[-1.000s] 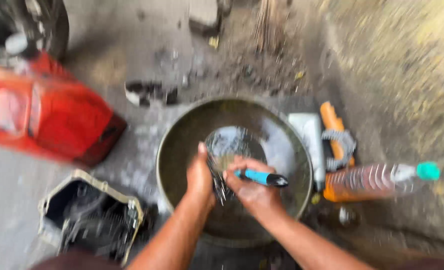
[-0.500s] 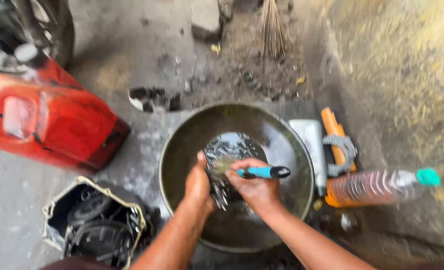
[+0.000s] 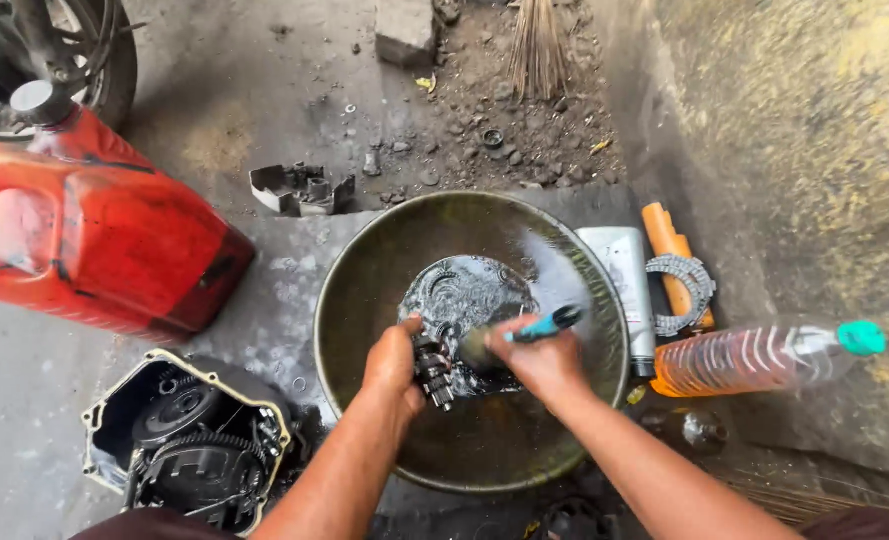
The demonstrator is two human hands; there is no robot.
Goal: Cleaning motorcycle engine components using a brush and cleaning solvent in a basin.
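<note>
A wide dark metal basin (image 3: 365, 270) with a pool of liquid in its middle sits on the ground. My left hand (image 3: 393, 362) grips a greasy stack of gears on a shaft (image 3: 433, 370) over the liquid. My right hand (image 3: 540, 362) holds a brush with a blue and black handle (image 3: 537, 326); its bristle end is against the gears. Both forearms reach in from the bottom edge.
A large red jerrycan (image 3: 105, 235) lies at left. An open engine casing with gears (image 3: 185, 440) sits at lower left. Right of the basin are a white tube (image 3: 625, 275), an orange tool with a ring-shaped disc (image 3: 677, 285) and a plastic bottle of amber liquid (image 3: 755, 358). A wheel (image 3: 75, 50) stands at top left.
My right hand has tilted the brush, its handle now pointing up to the right. The view has sharpened and shifted slightly. My left hand keeps its grip on the gears.
</note>
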